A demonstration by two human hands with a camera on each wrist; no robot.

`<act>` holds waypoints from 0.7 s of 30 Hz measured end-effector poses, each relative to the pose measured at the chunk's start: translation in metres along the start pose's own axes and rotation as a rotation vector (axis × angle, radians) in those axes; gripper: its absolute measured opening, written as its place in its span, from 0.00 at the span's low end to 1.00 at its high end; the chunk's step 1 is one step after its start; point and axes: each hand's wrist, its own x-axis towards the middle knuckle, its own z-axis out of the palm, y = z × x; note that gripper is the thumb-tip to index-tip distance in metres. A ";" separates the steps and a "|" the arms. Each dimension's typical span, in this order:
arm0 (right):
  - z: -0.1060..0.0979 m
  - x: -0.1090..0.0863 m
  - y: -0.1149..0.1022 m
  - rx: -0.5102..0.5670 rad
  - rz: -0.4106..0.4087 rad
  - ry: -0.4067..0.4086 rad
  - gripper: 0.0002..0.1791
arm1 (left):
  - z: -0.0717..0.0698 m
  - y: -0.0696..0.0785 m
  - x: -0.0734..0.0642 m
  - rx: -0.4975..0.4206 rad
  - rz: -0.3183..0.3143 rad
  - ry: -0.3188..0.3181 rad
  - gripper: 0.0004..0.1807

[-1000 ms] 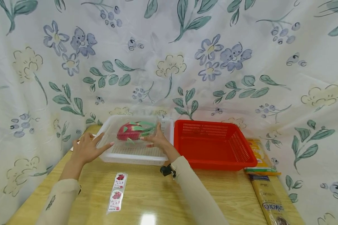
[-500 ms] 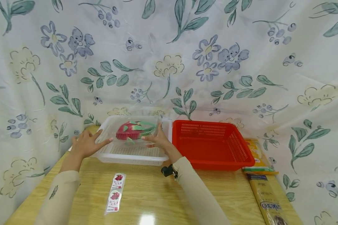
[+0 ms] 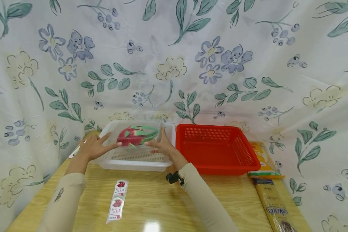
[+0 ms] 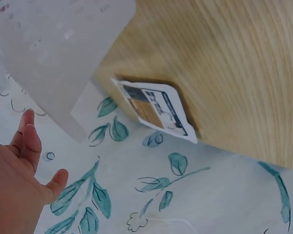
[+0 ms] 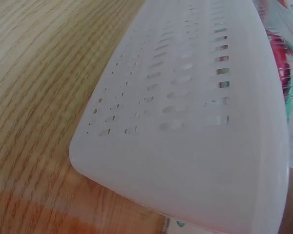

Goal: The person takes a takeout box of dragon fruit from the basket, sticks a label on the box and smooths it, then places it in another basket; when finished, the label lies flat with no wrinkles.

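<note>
In the head view, a red and green dragon fruit [image 3: 130, 136] shows through a clear plastic box [image 3: 145, 149], over the white perforated basket [image 3: 133, 164]. My right hand [image 3: 163, 146] grips the box at its right end, thumb at the near side. My left hand [image 3: 92, 148] is spread at the left end of the box, thumb pointing at its near wall. The left wrist view shows that hand [image 4: 14, 165] with nothing in its fingers, beside the basket wall [image 4: 78, 53]. The right wrist view has the basket's side [image 5: 224, 161] in front, with part of the dragon fruit [image 5: 282, 61] beyond it.
A red basket [image 3: 214, 154] stands right of the white one. Yellow [image 3: 262, 158] and gold [image 3: 274, 206] packets lie at the right table edge. A strip of dragon fruit stickers [image 3: 117, 201] lies on the wooden table in front. A pouch [image 4: 156, 107] lies at the left edge.
My left hand has moved right, closer to the box's left end. My right hand keeps its hold on the box. The head view has shifted slightly.
</note>
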 end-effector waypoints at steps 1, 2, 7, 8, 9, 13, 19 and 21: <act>0.000 0.000 0.000 0.003 0.001 -0.002 0.66 | 0.000 0.001 0.000 -0.008 0.004 -0.002 0.55; -0.001 -0.001 -0.001 0.005 0.001 -0.003 0.67 | -0.001 0.002 0.001 -0.013 0.005 -0.005 0.55; -0.003 -0.002 -0.002 0.000 0.004 -0.006 0.67 | 0.000 0.004 0.003 -0.028 0.004 -0.030 0.56; -0.003 -0.002 -0.002 -0.003 0.002 -0.008 0.67 | 0.000 0.004 0.003 -0.028 0.001 -0.034 0.56; -0.004 -0.002 -0.002 -0.006 0.000 -0.010 0.66 | 0.000 0.004 0.004 -0.031 0.000 -0.040 0.56; -0.005 -0.002 -0.001 0.006 -0.014 -0.020 0.66 | 0.001 0.006 0.006 -0.035 0.000 -0.071 0.57; -0.007 -0.002 0.000 0.039 -0.025 -0.017 0.65 | 0.000 0.015 0.010 -0.099 0.024 -0.153 0.60; -0.007 -0.002 0.000 0.048 -0.023 -0.015 0.65 | -0.001 0.019 0.011 -0.168 0.033 -0.185 0.61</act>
